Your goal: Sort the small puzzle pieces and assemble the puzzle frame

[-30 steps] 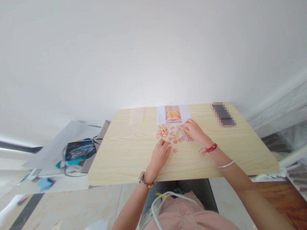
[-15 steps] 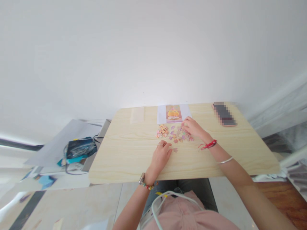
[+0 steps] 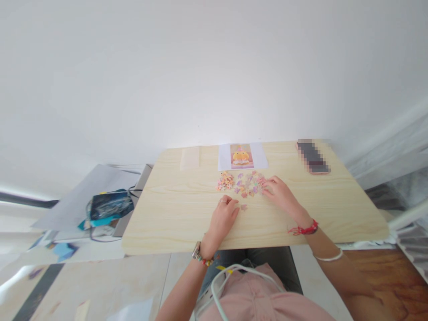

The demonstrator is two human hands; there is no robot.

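Several small pastel puzzle pieces [image 3: 248, 184] lie scattered in the middle of a light wooden table [image 3: 174, 214]. A small joined cluster of orange pieces [image 3: 225, 181] sits to their left. My left hand [image 3: 223, 217] rests on the table, fingers curled, next to a single loose piece [image 3: 244, 207]. My right hand [image 3: 280, 194] lies at the right edge of the scattered pieces, fingertips pinched together on them; whether it holds one is hidden. A printed picture of a yellow figure [image 3: 241, 156] lies beyond the pieces.
A phone [image 3: 313, 156] lies at the table's far right. A pale strip [image 3: 190, 158] lies at the far left of the table. Left of the table, a dark blue bag [image 3: 109, 206] with cables rests on a grey sheet. A white wall stands behind.
My right hand has drawn back toward me from the far side of the pieces to their right edge. My left hand has stayed in place.
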